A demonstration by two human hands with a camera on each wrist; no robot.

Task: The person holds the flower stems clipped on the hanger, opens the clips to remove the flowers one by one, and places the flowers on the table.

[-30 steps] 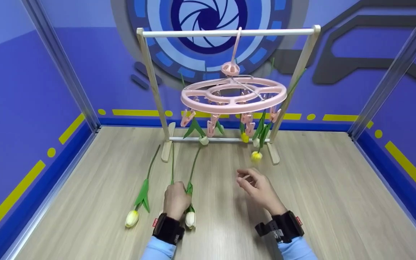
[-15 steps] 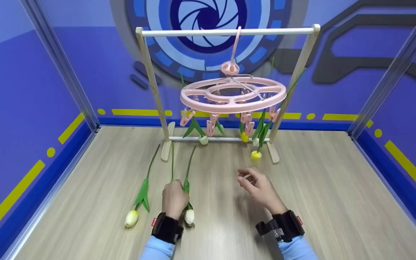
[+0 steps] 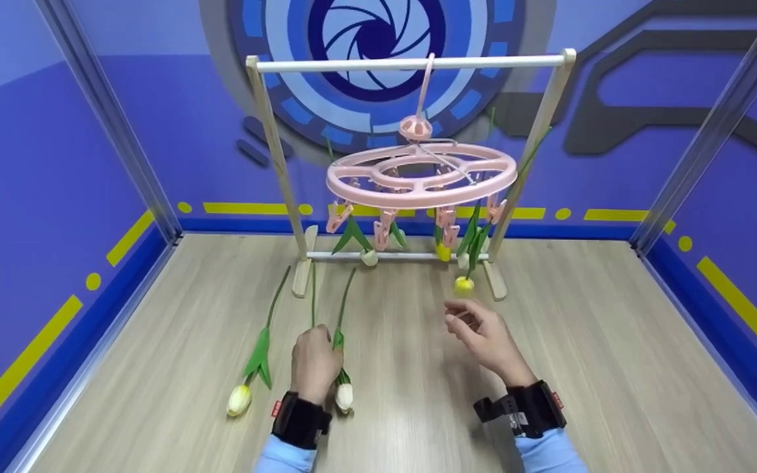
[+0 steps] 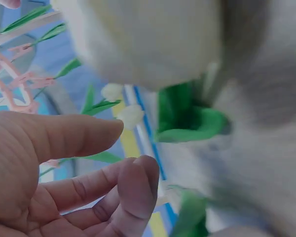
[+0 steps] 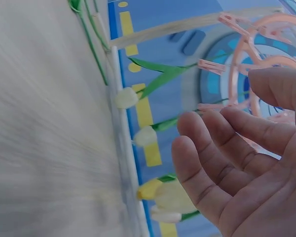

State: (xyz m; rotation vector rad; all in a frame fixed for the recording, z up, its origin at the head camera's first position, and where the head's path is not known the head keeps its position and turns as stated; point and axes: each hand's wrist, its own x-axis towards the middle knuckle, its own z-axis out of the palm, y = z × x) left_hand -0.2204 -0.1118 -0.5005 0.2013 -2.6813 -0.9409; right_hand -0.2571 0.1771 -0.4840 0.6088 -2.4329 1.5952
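Note:
My left hand (image 3: 316, 363) is low over the tabletop, above the middle tulip; only that tulip's green stem (image 3: 313, 295) shows and its bloom is hidden. In the left wrist view, a gap separates the thumb from the loosely bent fingers (image 4: 138, 190), and nothing lies between them. Just right of this hand lies a white tulip (image 3: 344, 397). Another cream tulip (image 3: 239, 399) rests farther left. My right hand (image 3: 490, 341) hovers over the table with relaxed fingers, holding nothing. Nearest to it hangs a yellow tulip (image 3: 464, 284).
Behind the hands stands a wooden rack (image 3: 543, 131) with a white top bar (image 3: 352, 64). From the bar hangs a pink oval clip hanger (image 3: 418, 197) with dangling pegs (image 3: 381, 235). Several tulips hang heads down from it, among them a white one (image 3: 368, 258). Blue panels enclose the table.
The tulip right of my left hand has shifted slightly left, and the left hand has edged left too. My right hand has moved a little to the right.

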